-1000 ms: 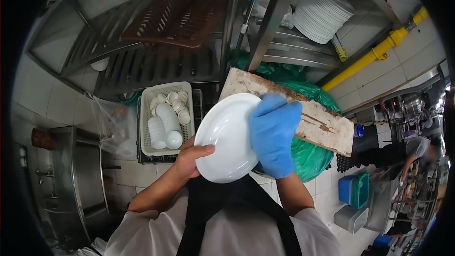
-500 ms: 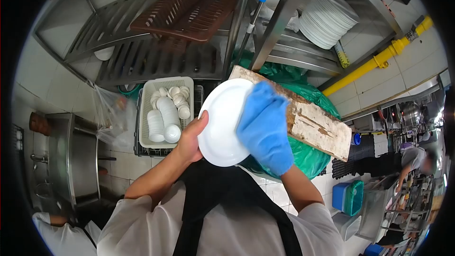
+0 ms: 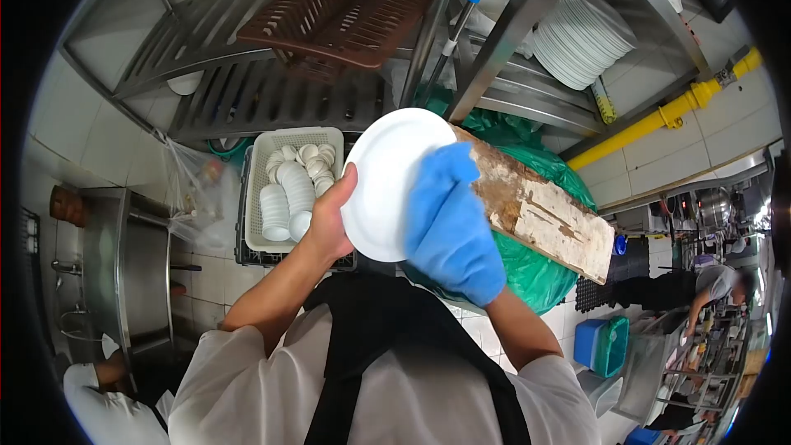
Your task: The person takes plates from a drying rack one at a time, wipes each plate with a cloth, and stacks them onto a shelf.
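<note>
My left hand (image 3: 332,218) is closed on the left rim of a white plate (image 3: 381,173), thumb on its upper face. The plate is held up in front of my chest, its face toward me. A blue cloth (image 3: 449,227) is draped over my right hand (image 3: 504,305) and lies against the plate's right side. Only the wrist shows below the cloth; the fingers are hidden inside it. Left of the plate stands a cream basket (image 3: 257,166) with stacked small white cups (image 3: 295,185).
A rough wooden board (image 3: 548,214) lies over a green plastic bag (image 3: 535,280) at right. Above are a brown dish rack (image 3: 329,25) and a stack of plates (image 3: 585,37). A steel sink (image 3: 95,264) is at left. Other people (image 3: 713,284) are at right and lower left.
The plate has risen slightly in my left hand. The cloth on my right hand has shifted slightly left and down across the plate. The camera view has shifted a little.
</note>
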Motion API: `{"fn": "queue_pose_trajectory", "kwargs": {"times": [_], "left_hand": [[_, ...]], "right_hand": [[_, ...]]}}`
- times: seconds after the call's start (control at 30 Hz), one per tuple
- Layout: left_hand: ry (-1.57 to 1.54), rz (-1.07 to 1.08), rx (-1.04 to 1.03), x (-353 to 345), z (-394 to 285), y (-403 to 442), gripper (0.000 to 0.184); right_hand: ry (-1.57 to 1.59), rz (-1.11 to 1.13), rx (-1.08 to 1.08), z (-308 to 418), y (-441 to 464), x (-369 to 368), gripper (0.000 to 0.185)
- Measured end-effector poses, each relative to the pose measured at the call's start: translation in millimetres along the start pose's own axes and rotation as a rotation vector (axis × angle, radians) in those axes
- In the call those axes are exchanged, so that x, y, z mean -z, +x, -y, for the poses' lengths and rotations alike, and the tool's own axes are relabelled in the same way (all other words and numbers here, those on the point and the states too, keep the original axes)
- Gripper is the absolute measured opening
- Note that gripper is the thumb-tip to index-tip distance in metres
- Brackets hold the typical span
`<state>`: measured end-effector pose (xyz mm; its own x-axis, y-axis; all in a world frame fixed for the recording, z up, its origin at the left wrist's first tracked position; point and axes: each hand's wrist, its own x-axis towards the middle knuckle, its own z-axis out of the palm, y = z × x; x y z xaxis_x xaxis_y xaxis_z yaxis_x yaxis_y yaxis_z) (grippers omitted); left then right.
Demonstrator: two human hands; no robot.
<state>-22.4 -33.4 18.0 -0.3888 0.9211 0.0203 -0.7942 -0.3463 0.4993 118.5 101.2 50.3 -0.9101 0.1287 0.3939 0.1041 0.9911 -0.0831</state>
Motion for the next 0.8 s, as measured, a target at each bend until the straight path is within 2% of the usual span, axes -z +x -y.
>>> {"fn": "queue_pose_trajectory", "kwargs": {"times": [0.1,0.23,0.33,0.4,0.47,0.57,0.63,0.73,0.8], "left_hand": [[0.036,-0.021,0.088,-3,12,-3,0.063],[-0.032,-0.051,0.154,-8,10,12,0.065],[-0.057,0.021,0.062,-5,-2,20,0.065],[-0.040,-0.019,-0.021,0,-5,19,0.065],[0.033,0.012,-0.101,3,-7,13,0.066],[0.031,-0.019,-0.086,8,-5,-3,0.068],[0.043,-0.030,-0.066,12,-5,-10,0.069],[-0.029,0.058,-0.006,32,-11,-18,0.067],[0.005,0.157,0.227,64,-15,-16,0.064]], "right_hand": [[-0.110,-0.107,-0.119,-11,34,1,0.034],[-0.188,-0.098,-0.009,27,22,-21,0.037],[-0.101,-0.057,0.100,40,-1,-32,0.039],[-0.030,-0.048,0.084,27,-9,-31,0.041],[-0.021,-0.093,-0.009,11,-7,-25,0.042],[-0.051,-0.230,-0.233,-17,6,-18,0.044],[-0.059,-0.258,-0.289,-25,9,-12,0.045],[0.069,-0.088,-0.256,-28,8,27,0.054],[0.158,0.023,-0.220,-29,9,42,0.061]]}}
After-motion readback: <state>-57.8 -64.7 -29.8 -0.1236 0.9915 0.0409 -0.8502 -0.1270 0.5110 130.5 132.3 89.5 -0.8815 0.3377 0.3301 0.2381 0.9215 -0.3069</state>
